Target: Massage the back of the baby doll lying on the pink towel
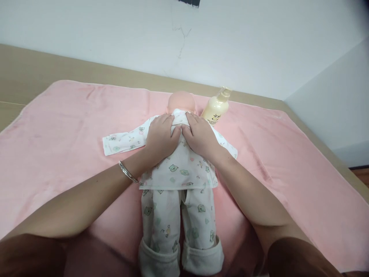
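A baby doll [181,100] lies stretched out on a pink blanket, its bald head at the far end and no face showing. It wears a white printed top [180,173] and matching trousers [163,219] with rolled cuffs. My left hand [163,136] rests flat on the left of the doll's upper body, fingers towards the shoulder. On the other side lies my right hand [200,134], also flat, its thumb close to the left thumb by the collar. Both hands touch the top without gripping anything I can see. The doll's hands do not show.
A pale yellow pump bottle [216,109] tilts beside the doll's head, just beyond my right hand. The pink blanket [66,127] covers most of a wooden surface [25,65]. Behind it rises a white wall [115,34] with a crack. A silver bangle [127,172] circles my left wrist.
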### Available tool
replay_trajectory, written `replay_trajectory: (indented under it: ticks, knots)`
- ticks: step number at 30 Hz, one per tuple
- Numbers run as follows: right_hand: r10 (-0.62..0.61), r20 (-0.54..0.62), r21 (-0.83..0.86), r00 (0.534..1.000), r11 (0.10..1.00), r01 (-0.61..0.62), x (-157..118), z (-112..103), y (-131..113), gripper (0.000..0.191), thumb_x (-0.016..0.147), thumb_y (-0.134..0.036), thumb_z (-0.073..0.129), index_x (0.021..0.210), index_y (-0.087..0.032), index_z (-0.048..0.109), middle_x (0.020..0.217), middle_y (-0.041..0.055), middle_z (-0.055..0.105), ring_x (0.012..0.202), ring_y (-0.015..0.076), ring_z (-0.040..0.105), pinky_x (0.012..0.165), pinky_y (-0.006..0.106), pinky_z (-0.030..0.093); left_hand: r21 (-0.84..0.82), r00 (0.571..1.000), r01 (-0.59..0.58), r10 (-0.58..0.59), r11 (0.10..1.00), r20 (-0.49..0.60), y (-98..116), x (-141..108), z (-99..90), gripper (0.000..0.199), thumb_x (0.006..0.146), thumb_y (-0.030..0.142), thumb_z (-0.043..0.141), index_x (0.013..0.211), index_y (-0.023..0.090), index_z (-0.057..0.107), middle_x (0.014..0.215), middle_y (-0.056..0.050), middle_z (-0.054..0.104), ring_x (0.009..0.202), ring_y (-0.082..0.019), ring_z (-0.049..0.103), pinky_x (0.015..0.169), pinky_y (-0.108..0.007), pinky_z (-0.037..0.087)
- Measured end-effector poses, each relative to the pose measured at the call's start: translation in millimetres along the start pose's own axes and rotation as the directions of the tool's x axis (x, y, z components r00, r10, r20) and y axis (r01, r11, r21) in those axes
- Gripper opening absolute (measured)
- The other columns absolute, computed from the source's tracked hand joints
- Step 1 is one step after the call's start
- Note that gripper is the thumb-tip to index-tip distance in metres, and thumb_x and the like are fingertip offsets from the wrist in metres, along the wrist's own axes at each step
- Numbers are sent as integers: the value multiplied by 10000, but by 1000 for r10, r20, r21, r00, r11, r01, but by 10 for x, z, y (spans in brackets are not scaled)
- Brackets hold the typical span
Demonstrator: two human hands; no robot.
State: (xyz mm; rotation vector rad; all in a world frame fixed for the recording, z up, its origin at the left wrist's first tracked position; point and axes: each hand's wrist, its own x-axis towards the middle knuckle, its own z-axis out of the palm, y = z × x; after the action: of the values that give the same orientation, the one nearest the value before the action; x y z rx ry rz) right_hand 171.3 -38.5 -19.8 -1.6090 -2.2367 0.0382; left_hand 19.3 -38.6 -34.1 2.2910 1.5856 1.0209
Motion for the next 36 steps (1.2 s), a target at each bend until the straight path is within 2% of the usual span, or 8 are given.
replay_trajectory:
  ticks: [10, 16, 24, 36]
  knots:
    - [4, -14, 18, 1000, 1000, -4, -5, 6, 1, 596, 972, -343, 298, 1430, 0, 464, 1443, 229, 539, 1365, 355, 482, 1147, 517, 370, -14, 1000, 2, -2, 1000, -14, -11, 1, 13, 315, 920, 311, 390, 1074, 156, 618, 1145, -133, 675, 1143, -297, 589, 1062, -480, 448]
    - [1, -46, 32, 999, 999, 0, -5, 27, 16, 568, 969, -352, 313, 1413, -44, 489, 1428, 210, 560, 1356, 341, 498, 1138, 520, 383, -20, 1000, -5, 5, 1000, -17, -20, 1, 14, 315, 919, 313, 389, 1083, 169, 618, 1132, -122, 676, 1134, -292, 588, 1048, -477, 454]
    - [5, -55, 41, 998, 999, -3, -6, 42, 28, 579, 967, -354, 322, 1417, -30, 490, 1422, 199, 569, 1341, 341, 506, 1139, 504, 382, -30, 1000, 6, -7, 1000, -13, -25, -3, 22, 389, 922, 326, 385, 1147, 118, 625, 1224, -151, 662, 1180, -301, 578, 1083, -480, 435]
    - [5, -105, 63, 995, 998, 2, -7, 102, 65, 560, 967, -376, 335, 1407, -77, 511, 1410, 182, 586, 1325, 322, 526, 1129, 508, 391, -61, 999, 16, -18, 998, -32, -42, -11, 30, 376, 923, 339, 405, 1186, 171, 614, 1255, -117, 659, 1210, -289, 569, 1104, -481, 426]
